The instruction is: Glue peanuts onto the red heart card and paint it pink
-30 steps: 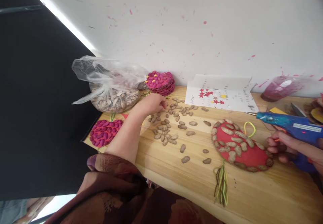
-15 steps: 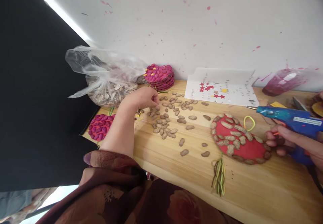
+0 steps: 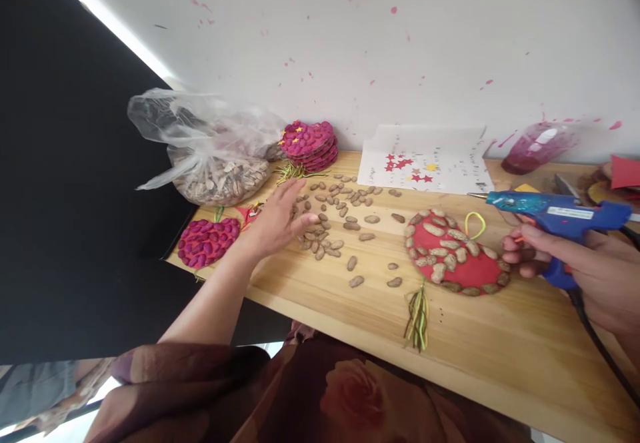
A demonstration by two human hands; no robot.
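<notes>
Head view shows us two bare hands above a wooden table (image 3: pixel 345 306). Our left hand (image 3: pixel 274 226) is open, its fingers and thumb spread apart, over the left part of the loose peanuts (image 3: pixel 327 245); whether it touches them, we cannot tell. With our right hand (image 3: pixel 597 273) we grip the blue glue gun (image 3: pixel 530 204), and its nozzle points to the left. The curled fingers of this hand are just beside the right edge of the red board (image 3: pixel 470 274), which lies flat on the table, to the right of the loose peanuts. Peanuts line the board's rim and run in a band across its middle, with bare red on both sides. A yellow loop (image 3: pixel 484 223) is at its far edge, and a tassel (image 3: pixel 417 316) lies at its near edge. Behind the board, we see a white paper (image 3: pixel 455 175) with small stars (image 3: pixel 399 163) on it.
</notes>
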